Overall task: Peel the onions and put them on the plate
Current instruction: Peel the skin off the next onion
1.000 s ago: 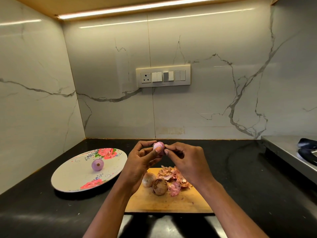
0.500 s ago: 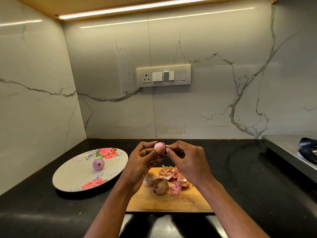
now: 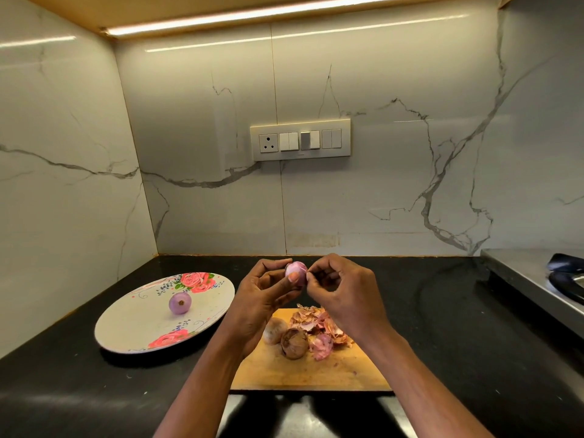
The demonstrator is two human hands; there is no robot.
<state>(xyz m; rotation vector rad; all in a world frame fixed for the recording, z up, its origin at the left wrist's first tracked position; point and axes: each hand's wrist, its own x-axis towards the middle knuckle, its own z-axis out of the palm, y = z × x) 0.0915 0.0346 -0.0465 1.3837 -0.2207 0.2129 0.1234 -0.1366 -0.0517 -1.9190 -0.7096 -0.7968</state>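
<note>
On the plate [image 3: 132, 324] at left lies one peeled onion [image 3: 179, 303], set apart as done. The left hand [image 3: 262, 298] grips the onion in work [image 3: 296, 272] above the board [image 3: 303, 371], turning it toward the right hand [image 3: 344, 292], whose fingertips pinch its skin. Two unpeeled onions [image 3: 286, 338] wait beside the peels [image 3: 319, 327]. Little has changed since earlier; both hands keep their hold.

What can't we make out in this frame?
- Held onion, head view: far side hidden by the left hand and right hand; leftover skin can't be judged.
- Right fingertips: too small to tell whether they pinch skin.
- Unpeeled onions on the board: one partly behind the left wrist.
- Stove: cut off by the right edge.
</note>
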